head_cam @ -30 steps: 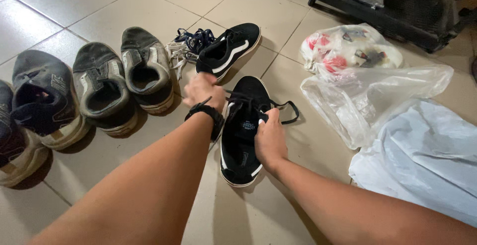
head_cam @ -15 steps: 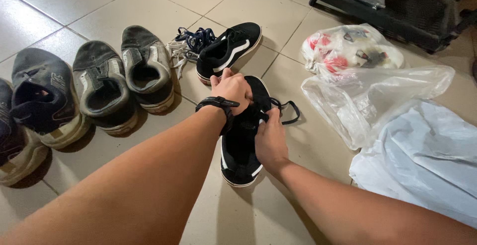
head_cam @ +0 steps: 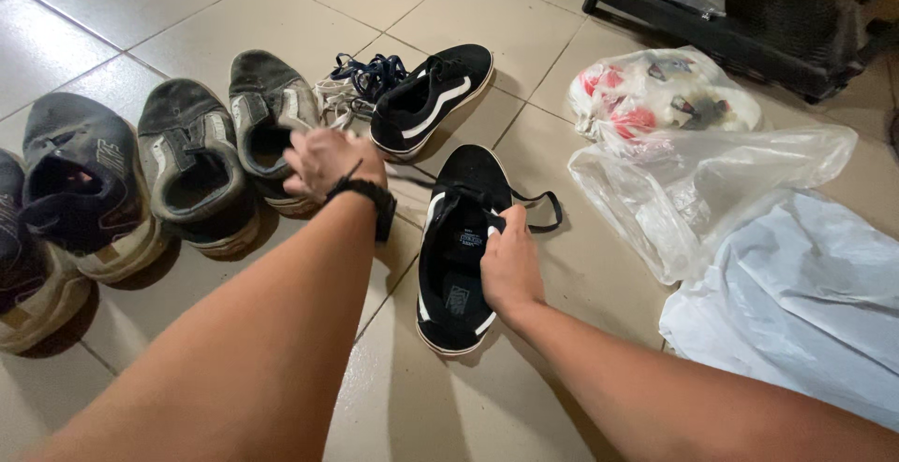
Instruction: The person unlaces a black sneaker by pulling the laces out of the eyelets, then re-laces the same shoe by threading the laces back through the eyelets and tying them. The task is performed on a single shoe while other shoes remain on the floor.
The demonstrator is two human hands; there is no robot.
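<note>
1. Head view: right hand (head_cam: 510, 265) clamped on the near black shoe (head_cam: 464, 247), thumb and fingers pinching the tongue and side, sole flat on the tiled floor (head_cam: 187, 22).
2. Left hand (head_cam: 323, 158) clenched around the black lace (head_cam: 412, 179), drawn out taut to the left and away from the eyelets; a dark wristband (head_cam: 375, 202) on that wrist.
3. Best handled, by the look of it, with a firm press on the shoe so no sliding, and a straight, steady pull along the lace line, no jerking at the eyelets.
4. The shoe itself: low black suede-like upper, white side stripe, white sole edge, printed insole showing, a loose loop of lace lying on its right side.
5. Its twin (head_cam: 431, 97) just beyond, resting on a tangle of blue and white laces (head_cam: 361, 83).
6. Left of that, a row of worn grey shoes (head_cam: 192, 162).
7. Right side: clear plastic bags (head_cam: 693, 172) and a white sheet (head_cam: 805, 303); black rack (head_cam: 740, 13) at the top.
</note>
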